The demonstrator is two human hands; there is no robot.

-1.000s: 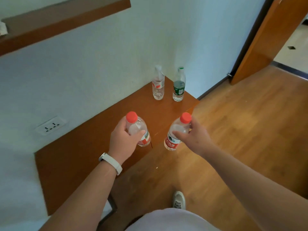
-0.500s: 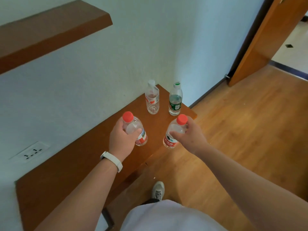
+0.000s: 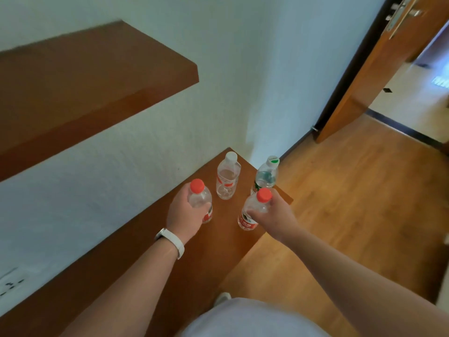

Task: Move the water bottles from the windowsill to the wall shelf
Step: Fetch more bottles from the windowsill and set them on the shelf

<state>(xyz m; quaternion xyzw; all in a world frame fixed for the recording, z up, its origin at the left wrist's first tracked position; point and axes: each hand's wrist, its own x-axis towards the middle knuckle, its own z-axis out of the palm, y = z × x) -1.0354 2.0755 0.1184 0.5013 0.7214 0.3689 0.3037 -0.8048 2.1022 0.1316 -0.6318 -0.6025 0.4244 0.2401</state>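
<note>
My left hand grips a clear red-capped bottle over the low brown wooden ledge. My right hand grips a second red-capped bottle with a red label, near the ledge's front edge. Two more bottles stand upright at the ledge's far end: a white-capped one and a green-capped one. The brown wall shelf juts from the white wall at the upper left, above the ledge, with nothing visible on it.
A wall socket sits low on the white wall at the left. A wooden door stands open at the upper right, leading to a tiled room. Wooden floor runs to the right of the ledge. A shoe shows below.
The view has tilted up and the shelf now fills more of the upper left. Both hands keep their bottles and have come closer to the two standing bottles.
</note>
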